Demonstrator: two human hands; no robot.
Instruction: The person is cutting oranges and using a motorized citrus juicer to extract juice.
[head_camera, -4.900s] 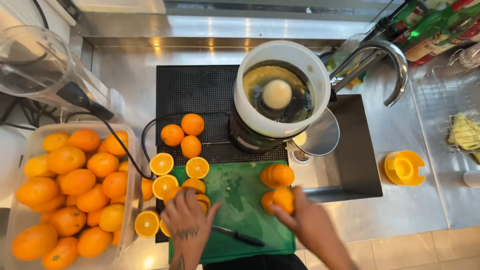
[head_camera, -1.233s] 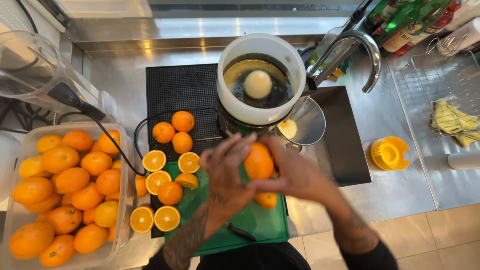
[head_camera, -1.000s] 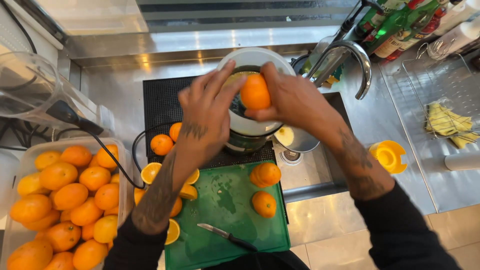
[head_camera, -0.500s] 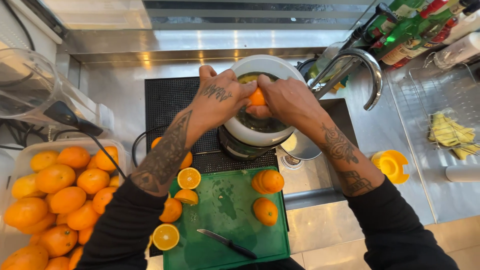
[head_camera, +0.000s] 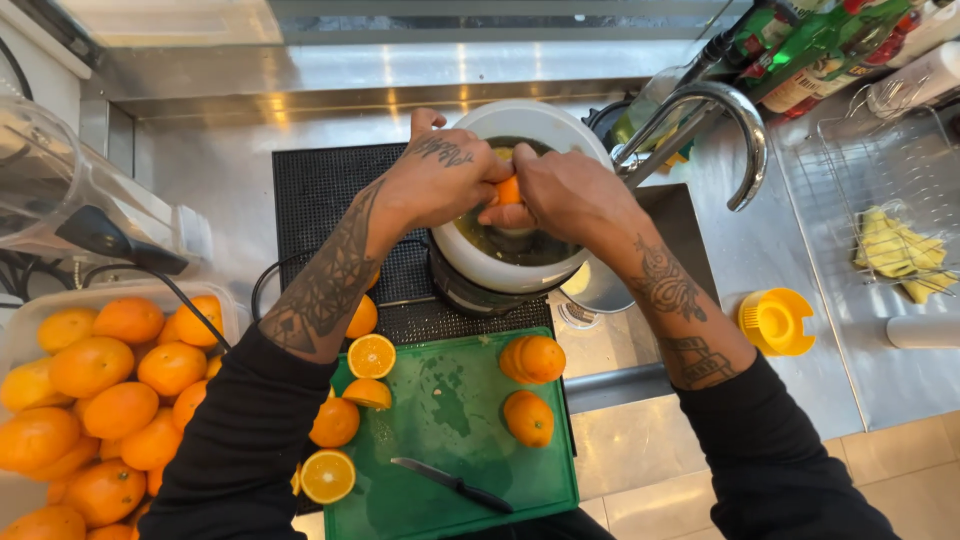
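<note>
Both hands press one orange half down into the white bowl of an electric juicer. My left hand covers it from the left and my right hand from the right, so most of the fruit is hidden. Below, a green cutting board carries more cut orange halves, two stacked halves, another half and a black-handled knife.
A clear tub of whole oranges sits at the left. A black ribbed mat lies under the juicer. A curved tap and sink stand to the right, with a yellow juicer cone, a wire rack and bottles.
The hands lifted an orange half from the cutting board up to the juicer and now press it lower into the bowl. The camera has tilted slightly.
</note>
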